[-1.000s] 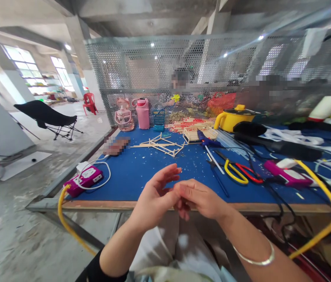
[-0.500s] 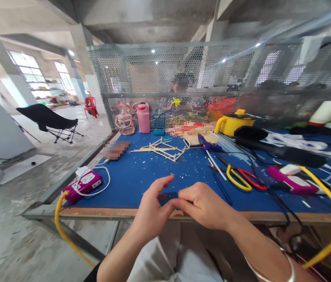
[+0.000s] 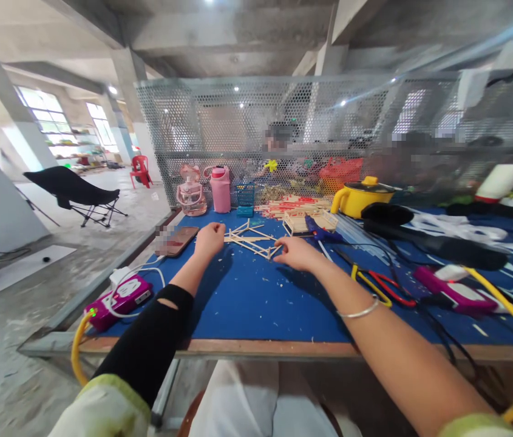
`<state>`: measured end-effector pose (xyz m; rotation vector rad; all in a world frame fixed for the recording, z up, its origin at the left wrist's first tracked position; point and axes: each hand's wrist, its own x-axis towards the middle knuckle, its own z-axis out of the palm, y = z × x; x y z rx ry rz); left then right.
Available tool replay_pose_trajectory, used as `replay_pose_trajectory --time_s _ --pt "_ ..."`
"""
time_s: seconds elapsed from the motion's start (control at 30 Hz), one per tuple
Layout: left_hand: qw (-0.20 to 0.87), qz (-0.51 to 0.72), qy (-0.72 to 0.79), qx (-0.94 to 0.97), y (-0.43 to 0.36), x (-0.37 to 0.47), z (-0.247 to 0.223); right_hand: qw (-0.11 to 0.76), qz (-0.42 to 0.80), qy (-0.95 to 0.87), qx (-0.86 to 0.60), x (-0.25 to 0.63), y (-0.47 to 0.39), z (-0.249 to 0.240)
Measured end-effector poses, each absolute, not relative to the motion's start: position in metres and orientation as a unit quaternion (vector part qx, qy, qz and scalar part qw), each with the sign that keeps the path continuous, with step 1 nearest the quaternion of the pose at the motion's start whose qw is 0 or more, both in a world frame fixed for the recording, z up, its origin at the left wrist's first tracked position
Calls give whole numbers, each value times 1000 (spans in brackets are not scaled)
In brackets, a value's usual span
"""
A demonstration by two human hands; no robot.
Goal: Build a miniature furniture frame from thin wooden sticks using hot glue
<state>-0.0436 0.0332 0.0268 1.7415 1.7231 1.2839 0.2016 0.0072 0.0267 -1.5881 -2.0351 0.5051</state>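
Observation:
A frame of thin wooden sticks (image 3: 256, 247) lies flat on the blue table mat, with more loose sticks running under it. My left hand (image 3: 210, 240) is at the left end of these sticks, its fingers curled together; what they pinch, if anything, is hidden. At the frame's right corner is my right hand (image 3: 299, 254), fingers bent and slightly apart, at or very near the wood. Just behind that hand are a small slatted wooden piece (image 3: 296, 223) and a blue glue gun (image 3: 317, 230).
A phone (image 3: 181, 241) and a purple power strip (image 3: 122, 300) lie left. Behind stand a pink bottle (image 3: 220, 189), a clear jug (image 3: 191, 193), a blue basket (image 3: 245, 197) and a yellow pot (image 3: 360, 199). Pliers (image 3: 377, 285) and cables lie right. A person sits beyond the mesh screen (image 3: 233, 115).
My hands, together near the table's front edge before, have parted and reached forward to either side of the stick frame. The view has shifted slightly.

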Motion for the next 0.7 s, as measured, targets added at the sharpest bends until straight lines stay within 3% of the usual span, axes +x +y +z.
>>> replay_pose_trajectory --time_s 0.27,0.43,0.7 --pt "267 457 550 646 66 -41 -20 334 197 -725 -569 198 14 3" --pt "284 510 543 604 72 -43 -21 417 223 -698 -538 208 5 17" --pt "395 538 468 578 49 -39 -7 455 328 -662 -497 214 -4 30"
